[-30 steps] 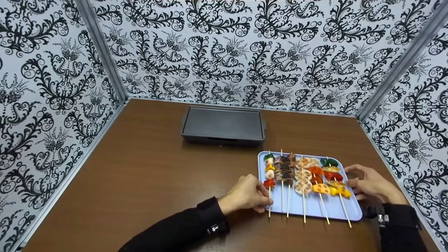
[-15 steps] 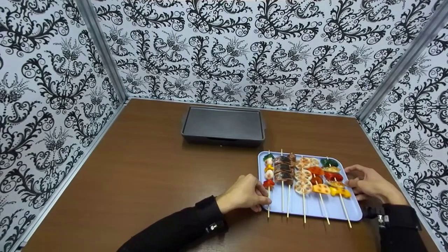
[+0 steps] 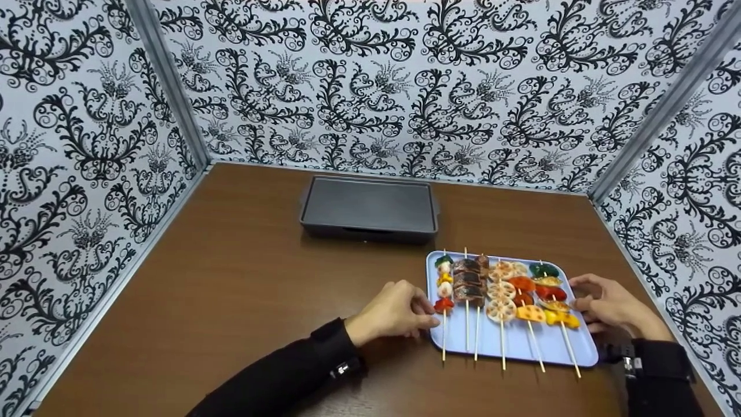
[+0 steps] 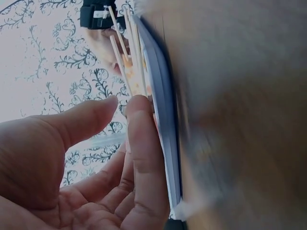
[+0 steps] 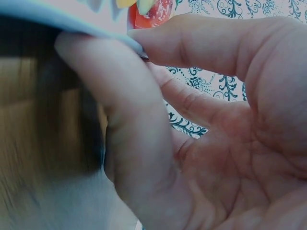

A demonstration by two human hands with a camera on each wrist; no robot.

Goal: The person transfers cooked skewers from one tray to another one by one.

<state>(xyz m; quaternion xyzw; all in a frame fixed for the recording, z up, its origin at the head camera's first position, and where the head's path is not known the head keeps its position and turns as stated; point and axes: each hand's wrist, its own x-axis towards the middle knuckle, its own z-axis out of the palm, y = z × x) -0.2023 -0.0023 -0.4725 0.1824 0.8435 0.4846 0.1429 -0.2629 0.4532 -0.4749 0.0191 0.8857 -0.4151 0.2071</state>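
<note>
A light blue tray point(image 3: 489, 340) holds several skewers side by side. The leftmost skewer point(image 3: 444, 289) carries green, white, yellow and red pieces. Dark glazed chunks point(image 3: 468, 279), lotus root slices point(image 3: 501, 301) and colourful vegetable pieces point(image 3: 551, 291) are on the others. Beside the tray's left edge is my left hand point(image 3: 393, 313), its thumb apart from the fingers and nothing between them. In the left wrist view its index finger point(image 4: 144, 139) lies close against the tray's side; contact is unclear. My right hand point(image 3: 619, 307) pinches the right rim, thumb point(image 5: 192, 43) above and index finger point(image 5: 115, 81) beneath.
A dark grey griddle point(image 3: 370, 202) stands on the brown table point(image 3: 243, 260) behind the tray, near the back wall. Patterned panels point(image 3: 370, 87) enclose the table at the back and both sides. Skewer sticks overhang the tray's front edge.
My left hand has let go of the leftmost skewer's stick and drawn back left, its thumb and fingers parting. That stick's lower end has shifted slightly left. My right hand stays at the rim.
</note>
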